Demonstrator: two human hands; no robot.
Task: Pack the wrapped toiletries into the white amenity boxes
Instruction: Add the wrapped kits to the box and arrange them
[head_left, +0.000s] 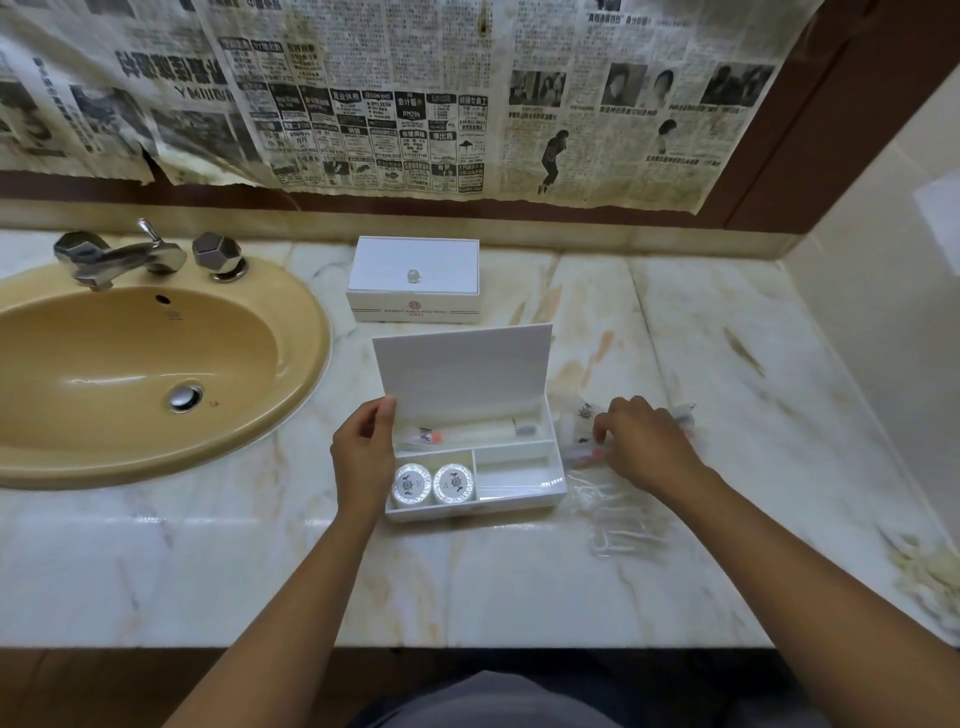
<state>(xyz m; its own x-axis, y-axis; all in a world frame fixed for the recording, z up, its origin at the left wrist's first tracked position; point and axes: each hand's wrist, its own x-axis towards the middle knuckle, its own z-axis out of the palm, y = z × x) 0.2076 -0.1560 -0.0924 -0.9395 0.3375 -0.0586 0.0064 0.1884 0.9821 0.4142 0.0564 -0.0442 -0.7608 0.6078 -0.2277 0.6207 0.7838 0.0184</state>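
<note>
My left hand (363, 457) is steadying the open box (558, 480); my right hand (641, 449) is pinching a light, slippery, crinkly packet (584, 453), best gripped mid-length.

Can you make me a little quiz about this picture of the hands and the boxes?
1. True or false: the open amenity box already holds two round wrapped soaps in its front left compartment.
2. Which hand reaches into the clear wrapped packets on the marble counter? A) left hand B) right hand
3. Fill in: the closed amenity box stands ___ the open one.

Key: 1 true. 2 B. 3 behind; it is farther from the person, near the wall. The left hand only steadies the open box at its left side.
</note>
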